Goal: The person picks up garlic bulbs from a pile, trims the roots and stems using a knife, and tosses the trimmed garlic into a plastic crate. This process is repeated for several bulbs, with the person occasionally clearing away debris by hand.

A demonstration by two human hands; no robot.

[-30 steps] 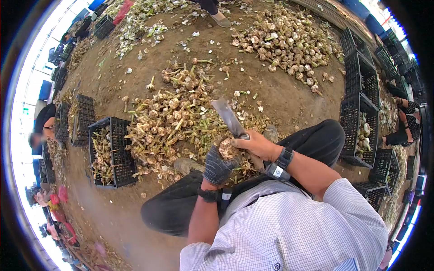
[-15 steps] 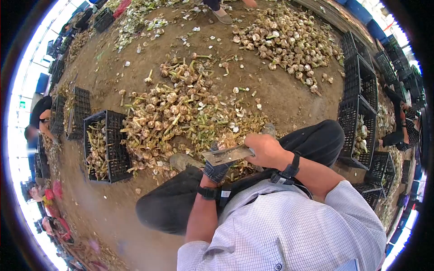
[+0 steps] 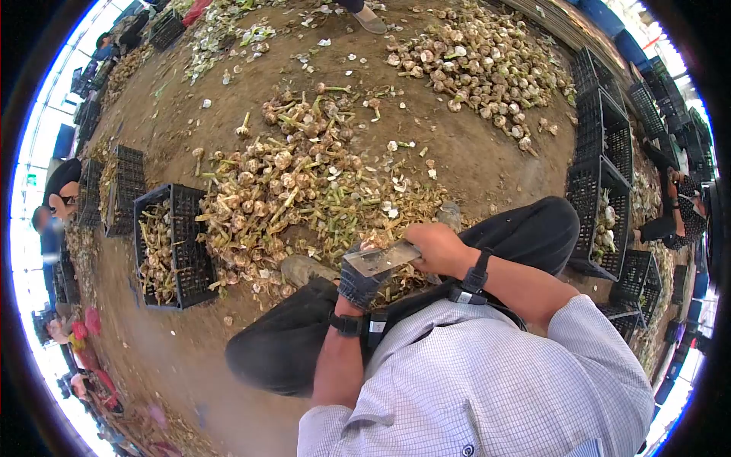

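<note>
My right hand (image 3: 438,247) is closed round the handle end of a knife (image 3: 371,261) with a broad, flat metal blade. The blade lies across the front of my left hand (image 3: 359,286), which wears a dark glove. Just beyond the blade a garlic bulb (image 3: 375,240) shows, held by my left hand; its lower part and most of the gloved fingers are hidden. Both hands are over my lap, between my bent knees. In front of them spreads a heap of garlic with stalks (image 3: 282,179), mixed with cut stems and dry leaves.
A black crate (image 3: 194,251) holding garlic stands left of the heap. Another garlic pile (image 3: 480,68) lies farther back on the right. Black crates (image 3: 601,217) line the right side. Other people are at both sides, and a person's shoe (image 3: 371,20) shows at the top.
The knife and my right hand have shifted slightly left over the gloved left hand. My view has turned a little, so the surroundings sit slightly farther left.
</note>
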